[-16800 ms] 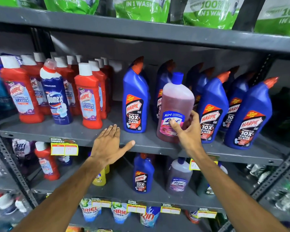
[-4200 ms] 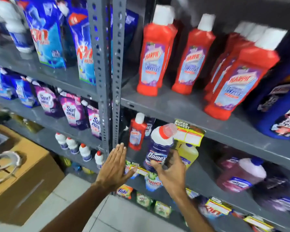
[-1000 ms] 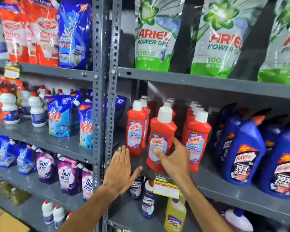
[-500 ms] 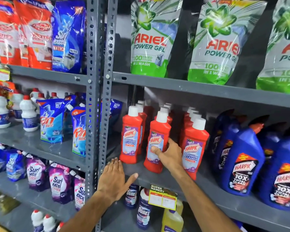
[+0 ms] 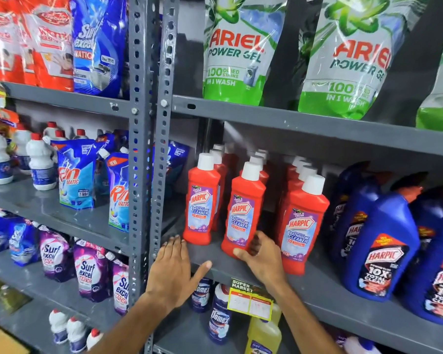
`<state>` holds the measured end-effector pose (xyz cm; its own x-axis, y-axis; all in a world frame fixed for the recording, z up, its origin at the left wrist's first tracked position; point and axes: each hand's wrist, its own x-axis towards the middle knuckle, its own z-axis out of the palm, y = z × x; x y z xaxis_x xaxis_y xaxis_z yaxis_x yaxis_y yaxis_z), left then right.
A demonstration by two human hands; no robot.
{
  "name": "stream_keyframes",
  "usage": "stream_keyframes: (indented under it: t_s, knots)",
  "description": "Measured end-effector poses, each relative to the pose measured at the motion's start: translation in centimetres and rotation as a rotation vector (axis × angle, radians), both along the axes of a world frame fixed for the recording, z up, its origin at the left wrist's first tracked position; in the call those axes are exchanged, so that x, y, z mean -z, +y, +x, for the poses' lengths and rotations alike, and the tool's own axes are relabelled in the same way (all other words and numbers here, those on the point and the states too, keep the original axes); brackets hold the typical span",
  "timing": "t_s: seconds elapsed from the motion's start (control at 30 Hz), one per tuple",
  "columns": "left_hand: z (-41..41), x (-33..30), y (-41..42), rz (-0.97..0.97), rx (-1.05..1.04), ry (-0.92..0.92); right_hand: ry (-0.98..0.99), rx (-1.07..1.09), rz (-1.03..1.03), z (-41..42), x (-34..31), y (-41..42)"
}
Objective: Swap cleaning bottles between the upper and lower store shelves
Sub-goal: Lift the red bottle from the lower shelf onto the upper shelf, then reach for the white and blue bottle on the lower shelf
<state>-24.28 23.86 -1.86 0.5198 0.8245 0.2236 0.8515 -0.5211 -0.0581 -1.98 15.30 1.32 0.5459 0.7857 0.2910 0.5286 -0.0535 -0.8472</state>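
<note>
A red Harpic bathroom cleaner bottle (image 5: 243, 210) with a white cap stands slightly tilted at the front of the upper shelf (image 5: 325, 292), between two other red Harpic bottles (image 5: 202, 203). My right hand (image 5: 262, 261) wraps its base, thumb on the front and fingers curled behind. My left hand (image 5: 174, 272) lies flat and open on the shelf's front edge, holding nothing. Below, on the lower shelf, stand two blue Domex bottles (image 5: 219, 318) and a yellow bottle (image 5: 262, 335).
Big blue Harpic bottles (image 5: 379, 241) fill the shelf to the right. A perforated grey post (image 5: 149, 149) stands just left of my left hand. A yellow price tag (image 5: 250, 300) hangs from the shelf edge. Ariel pouches (image 5: 235, 52) sit above; Rin and Surf Excel packs are at left.
My right hand has slid down from the label to the base of the red Harpic bottle, which now rests on the shelf. The view has moved closer. My left hand stays on the shelf edge.
</note>
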Motion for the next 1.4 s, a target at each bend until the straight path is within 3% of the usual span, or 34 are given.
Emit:
stream_keyframes:
  t_s: [0.63,0.77,0.87,1.0,1.1,1.27,1.4]
  knots:
    - [-0.2,0.1,0.2,-0.023,0.024,-0.081,0.016,-0.018,-0.031,-0.6,-0.4,-0.2]
    - [-0.1,-0.4,0.4,0.009,0.044,-0.179,-0.11,0.097,0.172,-1.9,-1.2,-2.0]
    - [-0.7,2.0,-0.8,0.103,0.179,-0.336,-0.301,0.211,0.411,-3.5,-0.2,-4.4]
    - [-2.4,10.0,-3.9,0.131,0.379,-0.416,-0.521,0.077,0.596,-6.0,5.2,-7.2]
    - [-3.8,15.2,-5.2,-0.015,0.345,-0.348,-0.546,-0.01,0.471,-7.4,10.8,-8.3]
    - [-4.8,20.8,-4.8,-0.23,0.234,-0.229,-0.417,-0.015,0.012,-8.2,18.2,-8.4]
    - [-3.7,25.1,-2.4,-0.374,0.163,-0.182,-0.203,0.075,-0.139,-7.4,21.8,-5.3]
